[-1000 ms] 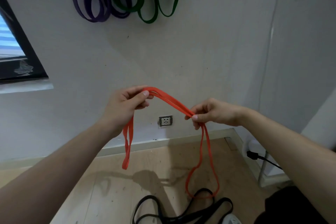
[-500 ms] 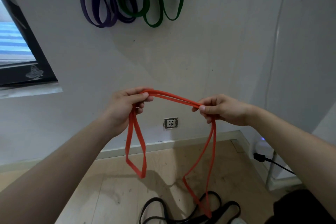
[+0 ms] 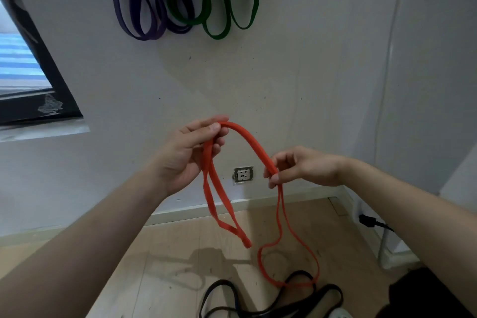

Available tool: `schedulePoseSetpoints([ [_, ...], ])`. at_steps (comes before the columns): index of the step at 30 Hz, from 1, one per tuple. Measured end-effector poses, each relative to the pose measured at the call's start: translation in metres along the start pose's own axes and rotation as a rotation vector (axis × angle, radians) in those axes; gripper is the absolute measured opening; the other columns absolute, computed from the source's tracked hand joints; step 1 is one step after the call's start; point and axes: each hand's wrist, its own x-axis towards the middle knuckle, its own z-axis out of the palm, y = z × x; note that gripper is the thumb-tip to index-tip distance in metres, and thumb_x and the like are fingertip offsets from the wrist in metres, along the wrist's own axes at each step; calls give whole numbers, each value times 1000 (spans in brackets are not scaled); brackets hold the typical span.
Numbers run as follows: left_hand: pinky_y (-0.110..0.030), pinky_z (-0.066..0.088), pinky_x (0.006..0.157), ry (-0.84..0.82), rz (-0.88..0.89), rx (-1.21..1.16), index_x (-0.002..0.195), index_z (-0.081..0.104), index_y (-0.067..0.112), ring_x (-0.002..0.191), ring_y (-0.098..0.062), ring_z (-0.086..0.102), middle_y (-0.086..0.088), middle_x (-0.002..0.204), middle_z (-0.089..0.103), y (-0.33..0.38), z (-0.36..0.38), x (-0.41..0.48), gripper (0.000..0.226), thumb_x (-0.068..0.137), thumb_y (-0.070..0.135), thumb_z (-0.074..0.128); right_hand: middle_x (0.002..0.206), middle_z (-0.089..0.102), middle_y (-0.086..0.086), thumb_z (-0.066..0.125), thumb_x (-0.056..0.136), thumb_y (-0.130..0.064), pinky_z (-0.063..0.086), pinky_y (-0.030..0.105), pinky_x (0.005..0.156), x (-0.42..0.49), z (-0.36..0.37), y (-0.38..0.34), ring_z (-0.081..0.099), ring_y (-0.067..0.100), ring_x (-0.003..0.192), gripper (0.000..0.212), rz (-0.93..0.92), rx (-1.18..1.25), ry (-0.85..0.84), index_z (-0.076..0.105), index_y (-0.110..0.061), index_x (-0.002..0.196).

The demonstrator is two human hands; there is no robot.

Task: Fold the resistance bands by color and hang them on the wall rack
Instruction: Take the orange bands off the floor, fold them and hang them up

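Note:
A red resistance band (image 3: 251, 143) arches between my two hands in front of the wall. My left hand (image 3: 189, 155) pinches one end of the arch, and a short doubled loop hangs below it. My right hand (image 3: 302, 166) pinches the band lower and to the right, with a longer loop dangling to the floor. Purple bands (image 3: 139, 8) and green bands (image 3: 219, 5) hang folded high on the wall; the rack itself is out of frame. Black bands (image 3: 258, 299) lie on the wooden floor below.
A wall socket (image 3: 243, 174) sits low on the wall between my hands. A dark window frame (image 3: 38, 90) is at the left. A plug and cable (image 3: 371, 222) run along the right wall near a white object's edge.
My hands have come closer together, so the red band now arches up instead of lying nearly straight. The right hand dropped lower, and the hanging loops swung.

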Motion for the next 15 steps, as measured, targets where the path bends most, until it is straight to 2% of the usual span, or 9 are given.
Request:
schedulePoseSetpoints([
  [2, -18, 55, 63, -19, -5, 61, 101, 77, 8, 72, -13, 65, -7, 83, 71, -1, 6, -1, 27, 77, 12, 67, 99, 73, 11, 72, 89, -3, 53, 34, 98, 5, 12, -10, 70, 25, 102, 15, -45, 11, -5, 71, -7, 104],
  [4, -18, 55, 64, -59, -8, 137, 100, 78, 10, 70, -12, 65, -7, 82, 72, -5, 11, -2, 27, 76, 12, 67, 101, 72, 17, 73, 89, -7, 52, 44, 102, 10, 23, -24, 69, 33, 104, 16, -137, 62, 18, 70, -5, 105],
  [6, -19, 55, 66, -82, 3, 215, 104, 75, 9, 70, -12, 65, -6, 82, 73, -9, 16, -4, 27, 78, 10, 67, 98, 69, 17, 71, 91, -11, 52, 47, 99, 13, 29, -39, 68, 32, 97, 20, -213, 139, 76, 68, -1, 108],
  [9, -22, 55, 69, -69, 45, 342, 111, 70, 8, 70, -13, 65, -6, 80, 72, -9, 15, -5, 22, 92, 3, 61, 83, 57, 15, 67, 95, -16, 54, 40, 81, 11, 34, -54, 59, 26, 77, 28, -246, 94, 188, 63, 9, 106],
  [12, -27, 59, 73, -68, 64, 543, 115, 64, 8, 74, -18, 70, -9, 84, 76, -10, 8, -7, 20, 95, 8, 63, 76, 53, 14, 62, 99, -23, 49, 31, 62, 7, 36, -63, 51, 17, 64, 23, -270, -161, 270, 70, -4, 110],
  [13, -29, 60, 76, -76, 67, 594, 114, 63, 7, 77, -20, 72, -12, 87, 77, -12, 7, -8, 19, 95, 9, 63, 74, 57, 11, 61, 100, -23, 48, 30, 59, 5, 36, -65, 51, 13, 61, 21, -277, -220, 283, 71, -7, 109],
  [15, -31, 62, 78, -84, 103, 695, 110, 63, 5, 82, -22, 75, -12, 90, 78, -15, 5, -10, 16, 95, 9, 65, 63, 58, -7, 60, 100, -23, 43, 22, 53, 3, 35, -68, 49, 3, 53, 20, -271, -274, 302, 73, -9, 105],
])
